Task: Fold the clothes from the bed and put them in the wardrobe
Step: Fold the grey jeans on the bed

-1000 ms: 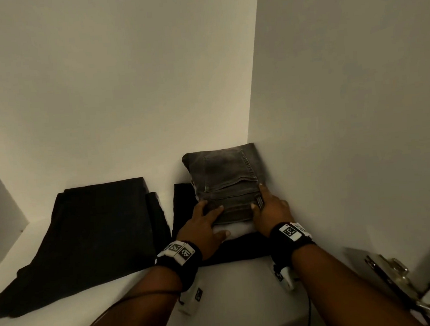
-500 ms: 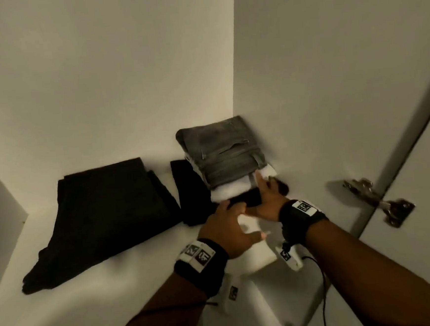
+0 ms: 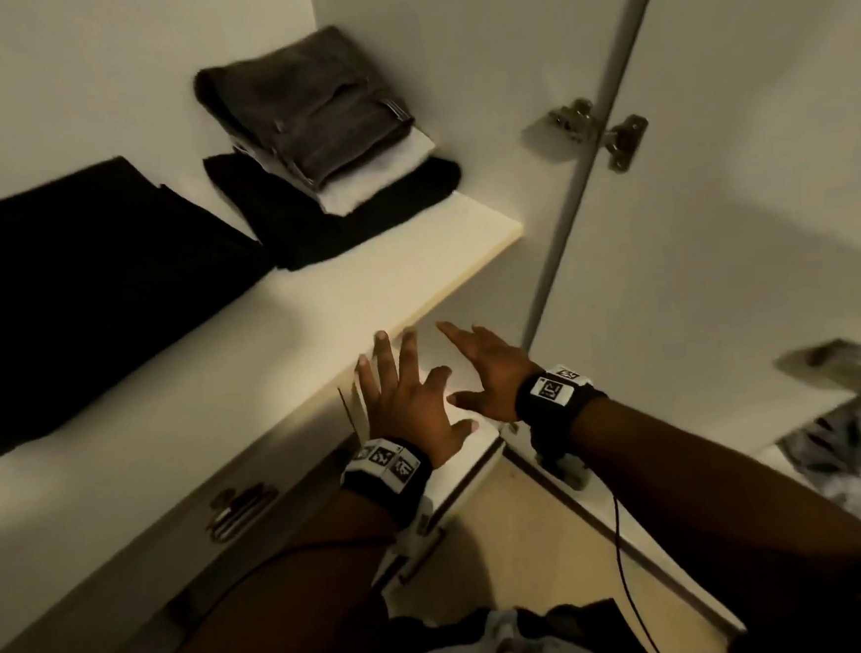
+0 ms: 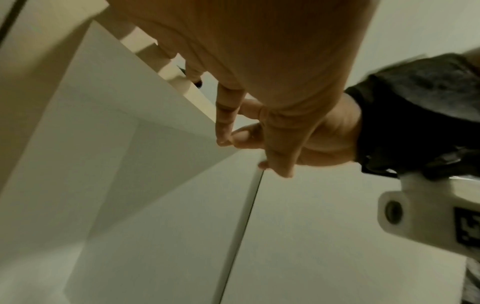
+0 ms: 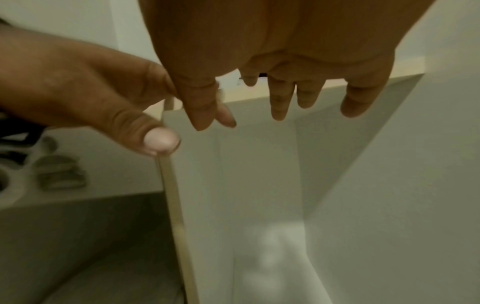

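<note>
Denim, grey and folded [image 3: 306, 112], tops a white and a black garment on the wardrobe shelf [image 3: 398, 272]; stiff, weighty, best lifted from beneath both sides. Left hand [image 3: 409, 405] and right hand [image 3: 483, 368] are spread, empty. Wrist views agree: fingers loose, nothing held.

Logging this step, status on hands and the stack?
Left hand and right hand open, empty, below the shelf edge. Jeans top the stack in the shelf's right corner. Door open, nothing in the way.
</note>
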Demonstrator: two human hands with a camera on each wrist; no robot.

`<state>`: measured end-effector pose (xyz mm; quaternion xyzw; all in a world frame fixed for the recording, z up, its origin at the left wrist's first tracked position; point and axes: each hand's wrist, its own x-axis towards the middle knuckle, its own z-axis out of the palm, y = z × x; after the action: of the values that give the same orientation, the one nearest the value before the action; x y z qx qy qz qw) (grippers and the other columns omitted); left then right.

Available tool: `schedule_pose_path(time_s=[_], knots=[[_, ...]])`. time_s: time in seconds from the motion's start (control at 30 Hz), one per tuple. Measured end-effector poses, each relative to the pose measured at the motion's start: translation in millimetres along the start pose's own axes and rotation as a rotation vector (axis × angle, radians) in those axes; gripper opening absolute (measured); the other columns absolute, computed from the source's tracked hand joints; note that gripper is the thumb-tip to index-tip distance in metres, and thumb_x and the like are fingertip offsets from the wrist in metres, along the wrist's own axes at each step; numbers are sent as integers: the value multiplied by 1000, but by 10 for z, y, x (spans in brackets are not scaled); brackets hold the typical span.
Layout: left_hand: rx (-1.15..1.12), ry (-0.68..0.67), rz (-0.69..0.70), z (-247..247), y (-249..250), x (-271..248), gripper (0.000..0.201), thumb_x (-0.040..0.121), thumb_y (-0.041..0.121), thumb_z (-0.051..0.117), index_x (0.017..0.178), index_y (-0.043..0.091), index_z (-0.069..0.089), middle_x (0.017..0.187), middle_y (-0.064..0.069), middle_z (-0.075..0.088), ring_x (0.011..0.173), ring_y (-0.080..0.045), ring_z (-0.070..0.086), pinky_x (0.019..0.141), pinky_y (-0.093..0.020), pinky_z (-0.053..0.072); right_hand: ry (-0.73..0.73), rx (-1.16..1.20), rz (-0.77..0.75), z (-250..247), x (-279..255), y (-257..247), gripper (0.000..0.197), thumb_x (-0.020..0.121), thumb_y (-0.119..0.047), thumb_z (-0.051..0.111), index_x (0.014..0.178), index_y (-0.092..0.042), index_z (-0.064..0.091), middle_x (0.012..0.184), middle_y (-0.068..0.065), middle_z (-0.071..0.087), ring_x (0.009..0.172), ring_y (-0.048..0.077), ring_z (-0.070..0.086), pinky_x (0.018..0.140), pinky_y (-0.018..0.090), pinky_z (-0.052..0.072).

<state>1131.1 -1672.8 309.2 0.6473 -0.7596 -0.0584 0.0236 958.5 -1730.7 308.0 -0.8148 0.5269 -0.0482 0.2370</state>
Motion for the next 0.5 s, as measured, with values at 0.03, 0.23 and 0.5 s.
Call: schedule_pose_path(time_s=[0.03,0.23,0.5], knots=[[-69,-35,14,57,28,-69,79,75,76,62,144,40,46,168,-6,-14,152,-36,-21,123,-59,-2,-18,-1,17,78,-158,15,106,87,-54,69,156,-48,-11,169,-6,9,156,25,1,122,56,21],[-169,-209,116,471,474,-687,77,76,72,66,144,41,47,170,0,-6,153,-30,-19,121,-51,18,-9,43,119,523,-1266,274,107,86,-49,72,157,-48,-8,167,-3,17,154,28,7,119,59,25],[-101,-330,269,762,1525,-1694,80,77,71,68,147,40,45,170,-5,2,154,-33,-16,121,-55,15,66,121,288,1032,-3049,588,102,89,-47,70,159,-41,-4,161,1,28,149,28,17,117,50,30]])
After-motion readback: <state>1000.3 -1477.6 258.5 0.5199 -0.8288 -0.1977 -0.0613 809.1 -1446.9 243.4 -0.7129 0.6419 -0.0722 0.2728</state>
